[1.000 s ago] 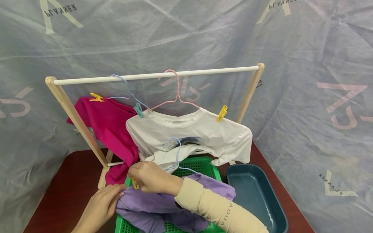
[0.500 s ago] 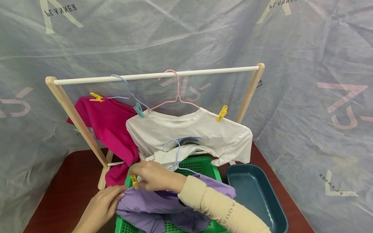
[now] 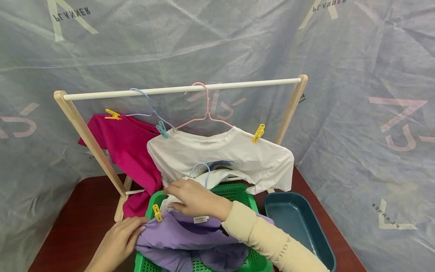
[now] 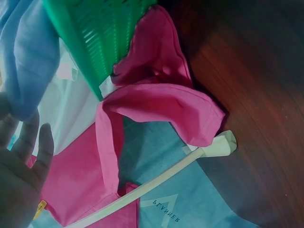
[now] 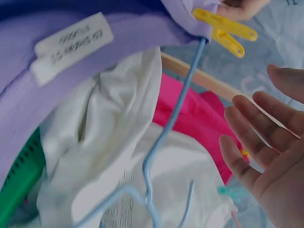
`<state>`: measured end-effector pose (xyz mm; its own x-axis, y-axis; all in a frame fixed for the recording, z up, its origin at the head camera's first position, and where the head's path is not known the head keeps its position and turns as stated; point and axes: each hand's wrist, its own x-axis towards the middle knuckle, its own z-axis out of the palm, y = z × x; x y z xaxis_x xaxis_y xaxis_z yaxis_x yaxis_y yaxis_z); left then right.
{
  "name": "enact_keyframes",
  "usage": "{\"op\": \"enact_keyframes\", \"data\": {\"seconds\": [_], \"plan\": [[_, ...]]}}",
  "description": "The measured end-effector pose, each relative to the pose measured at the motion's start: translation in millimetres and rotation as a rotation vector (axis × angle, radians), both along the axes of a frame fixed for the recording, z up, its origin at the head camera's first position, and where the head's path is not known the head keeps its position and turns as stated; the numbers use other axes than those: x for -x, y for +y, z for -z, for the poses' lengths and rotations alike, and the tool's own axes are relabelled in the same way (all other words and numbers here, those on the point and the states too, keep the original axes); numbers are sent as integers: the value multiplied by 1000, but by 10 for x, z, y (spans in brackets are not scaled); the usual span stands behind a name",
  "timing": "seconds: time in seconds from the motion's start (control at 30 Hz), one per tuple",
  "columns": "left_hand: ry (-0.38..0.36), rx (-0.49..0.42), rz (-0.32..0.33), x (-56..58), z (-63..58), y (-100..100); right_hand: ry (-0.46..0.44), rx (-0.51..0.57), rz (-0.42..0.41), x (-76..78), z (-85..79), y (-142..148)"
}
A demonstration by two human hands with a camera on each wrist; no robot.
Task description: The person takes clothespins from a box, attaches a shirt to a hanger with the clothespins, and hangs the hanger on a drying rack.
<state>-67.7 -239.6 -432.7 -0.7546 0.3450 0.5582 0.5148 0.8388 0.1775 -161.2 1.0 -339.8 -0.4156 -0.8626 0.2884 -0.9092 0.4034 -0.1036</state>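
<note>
A purple shirt (image 3: 170,238) lies over the green basket (image 3: 238,192), a blue hanger (image 5: 176,102) inside its neck. One yellow clothespin (image 3: 157,213) stands clipped on its left shoulder, over the end of that hanger. My left hand (image 3: 119,238) pinches the cloth just outside this clothespin. Off to the right of it, my right hand (image 3: 195,197) hovers above the collar, fingers extended and holding nothing. From the right wrist view, that hand is apart from the hanger, palm showing. The shirt's right shoulder is partly hidden behind my right forearm.
Behind stands a wooden drying rack (image 3: 183,90). On it hang a magenta shirt (image 3: 127,147) and a white T-shirt (image 3: 217,151), both with clothespins. A dark blue tray (image 3: 295,223) sits right of the basket on the brown table (image 3: 64,223).
My right hand has let go of the yellow clothespin and moved right, over the collar. The clothespin stays on the purple shirt's shoulder. My left hand has kept its place.
</note>
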Motion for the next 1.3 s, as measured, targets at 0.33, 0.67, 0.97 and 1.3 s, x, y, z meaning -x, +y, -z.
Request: {"op": "enact_keyframes", "data": {"seconds": [0.33, 0.67, 0.97, 1.3], "plan": [[31, -5, 4, -11, -20, 17, 58, 47, 46, 49, -119, 453], [33, 1, 0, -10, -22, 16, 78, 133, 121, 77, -176, 984], [24, -4, 3, -14, -18, 13, 71, 208, 190, 30, -130, 1449], [42, -24, 11, -19, -3, 14, 65, 269, 303, -123, 82, 1992]]}}
